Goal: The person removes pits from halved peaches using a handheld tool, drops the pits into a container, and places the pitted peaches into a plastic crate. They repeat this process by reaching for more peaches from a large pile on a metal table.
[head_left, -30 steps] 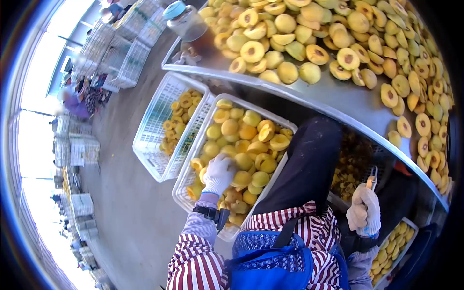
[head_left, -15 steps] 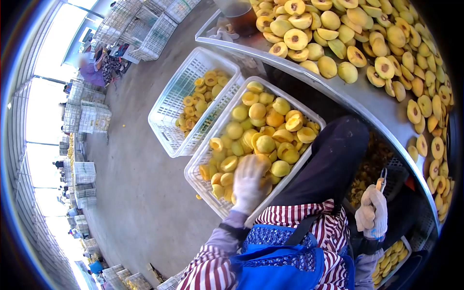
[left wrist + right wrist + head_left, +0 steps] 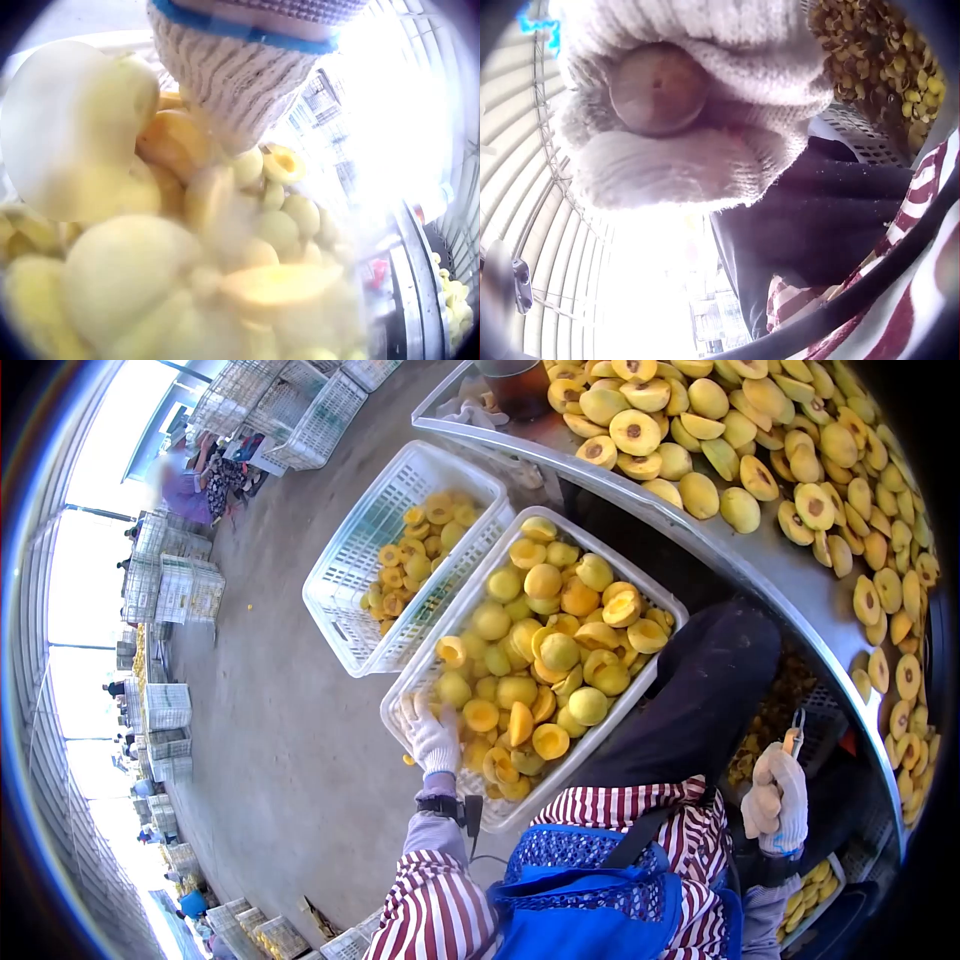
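My left hand (image 3: 434,740), in a white knitted glove, is at the left side of a white plastic crate (image 3: 400,685), its fingers extended among the fruit by the wall. The crate is heaped with yellow peach halves (image 3: 558,652), some hollow side up; in the left wrist view peach halves (image 3: 131,277) lie below the glove, whose fingertips are hidden. My right hand (image 3: 776,798), gloved too, grips a pitting tool with a wooden handle (image 3: 658,88) beside my right leg. The tool's narrow metal loop (image 3: 798,722) points up and away from me.
A second white crate (image 3: 335,575) with fewer halves stands against the first. Ahead, a metal table (image 3: 640,495) carries many halves with brown centres. Fruit scraps (image 3: 877,67) lie in a container below it. Another crate of fruit (image 3: 815,895) is at lower right. People and stacked crates are further left.
The left hand moved from the fruit to the crate's near side, then back left to its left wall. The head view has turned left. The right hand keeps its grip on the tool.
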Tool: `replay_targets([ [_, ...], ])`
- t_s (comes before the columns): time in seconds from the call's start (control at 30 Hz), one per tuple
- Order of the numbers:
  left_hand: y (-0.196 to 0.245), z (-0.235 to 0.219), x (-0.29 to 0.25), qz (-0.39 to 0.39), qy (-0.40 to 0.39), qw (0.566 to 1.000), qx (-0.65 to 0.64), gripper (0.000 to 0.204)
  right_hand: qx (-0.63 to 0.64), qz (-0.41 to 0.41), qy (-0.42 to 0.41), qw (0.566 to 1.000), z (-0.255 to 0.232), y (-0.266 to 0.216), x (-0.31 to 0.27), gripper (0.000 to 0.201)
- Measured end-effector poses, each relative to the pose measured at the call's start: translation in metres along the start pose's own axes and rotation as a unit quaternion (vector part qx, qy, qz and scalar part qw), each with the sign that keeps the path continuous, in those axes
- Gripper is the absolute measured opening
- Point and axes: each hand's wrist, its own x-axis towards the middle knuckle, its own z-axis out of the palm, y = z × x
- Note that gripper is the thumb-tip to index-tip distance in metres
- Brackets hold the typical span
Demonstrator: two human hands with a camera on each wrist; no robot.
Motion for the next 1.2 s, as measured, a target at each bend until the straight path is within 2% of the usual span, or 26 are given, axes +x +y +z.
replay_targets([
  [0.07, -0.004, 0.018, 0.016, -0.019, -0.005, 1.000, 0.009, 0.057, 0.000, 0.007, 0.007, 1.000, 0.005, 0.000, 0.003, 0.031],
  [0.17, -0.011, 0.035, 0.027, 0.049, -0.048, 0.995, 0.079, 0.059, 0.004, 0.022, 0.004, 1.000, 0.010, 0.000, 0.005, 0.031],
  [0.23, -0.005, 0.028, 0.029, 0.083, -0.052, 0.990, 0.104, 0.061, 0.001, 0.028, 0.007, 1.000, 0.012, -0.001, 0.006, 0.031],
  [0.27, -0.003, 0.022, 0.034, 0.048, -0.093, 0.990, 0.090, 0.061, 0.002, 0.033, 0.007, 0.999, 0.011, -0.003, 0.007, 0.030],
  [0.33, 0.029, -0.005, 0.050, -0.010, -0.179, 0.982, 0.056, 0.061, 0.007, 0.036, 0.015, 0.999, 0.006, -0.005, 0.007, 0.027],
  [0.37, 0.050, 0.002, 0.046, 0.064, -0.001, 0.996, 0.062, 0.059, 0.018, 0.030, 0.033, 0.999, 0.007, -0.006, 0.004, 0.027],
  [0.43, 0.128, -0.004, 0.043, 0.221, 0.060, 0.964, -0.134, 0.060, 0.001, 0.023, 0.043, 0.999, 0.006, -0.005, -0.001, 0.031],
  [0.47, 0.179, -0.022, 0.041, 0.225, -0.049, 0.948, -0.220, 0.064, -0.009, 0.020, 0.045, 0.999, 0.004, -0.006, -0.002, 0.033],
  [0.5, 0.216, -0.019, 0.037, 0.291, -0.047, 0.927, -0.231, 0.068, -0.005, 0.017, 0.042, 0.999, 0.003, -0.007, -0.003, 0.033],
  [0.53, 0.249, -0.016, 0.037, 0.323, -0.072, 0.916, -0.228, 0.066, 0.001, 0.014, 0.039, 0.999, 0.002, -0.007, -0.005, 0.033],
  [0.57, 0.271, -0.003, 0.036, 0.311, -0.150, 0.904, -0.251, 0.066, 0.006, 0.011, 0.036, 0.999, 0.001, -0.006, -0.006, 0.033],
  [0.6, 0.290, 0.018, 0.037, 0.258, -0.276, 0.903, -0.207, 0.059, 0.007, 0.005, 0.044, 0.999, 0.001, -0.005, -0.009, 0.032],
  [0.67, 0.301, 0.036, 0.045, 0.294, -0.269, 0.889, -0.223, 0.052, 0.003, -0.004, 0.051, 0.999, 0.002, -0.005, -0.012, 0.032],
  [0.7, 0.303, 0.025, 0.047, 0.228, -0.310, 0.887, -0.256, 0.050, 0.016, -0.013, 0.046, 0.999, -0.001, -0.003, -0.011, 0.031],
  [0.77, 0.296, -0.010, 0.042, 0.088, -0.389, 0.862, -0.314, 0.046, 0.046, -0.021, 0.039, 0.998, -0.013, 0.003, -0.011, 0.029],
  [0.87, 0.232, -0.020, 0.041, 0.067, -0.296, 0.805, -0.510, 0.049, 0.050, -0.006, 0.061, 0.997, -0.015, 0.004, -0.006, 0.029],
  [0.93, 0.176, -0.036, 0.042, -0.048, -0.233, 0.734, -0.636, 0.052, 0.051, 0.001, 0.052, 0.997, -0.013, 0.003, -0.004, 0.029],
  [1.0, 0.106, -0.037, 0.045, -0.161, -0.142, 0.725, -0.654, 0.047, 0.048, 0.005, 0.030, 0.998, -0.007, 0.002, 0.000, 0.029],
  [1.07, 0.046, -0.022, 0.049, -0.247, -0.050, 0.742, -0.622, 0.047, 0.018, 0.005, 0.015, 1.000, -0.008, 0.004, 0.003, 0.030],
  [1.1, 0.015, -0.019, 0.052, -0.235, -0.090, 0.874, -0.417, 0.049, 0.003, 0.006, 0.006, 1.000, -0.008, 0.005, 0.004, 0.030],
  [1.13, -0.011, -0.016, 0.058, -0.208, -0.125, 0.952, -0.188, 0.052, -0.004, 0.008, 0.003, 1.000, -0.005, 0.004, 0.006, 0.030],
  [1.17, -0.020, -0.011, 0.065, -0.166, -0.155, 0.973, 0.047, 0.056, -0.010, 0.005, 0.004, 1.000, -0.003, 0.002, 0.006, 0.030],
  [1.2, -0.008, -0.019, 0.062, -0.141, -0.120, 0.983, 0.024, 0.057, -0.017, 0.005, 0.011, 1.000, -0.002, 0.001, 0.003, 0.030],
])
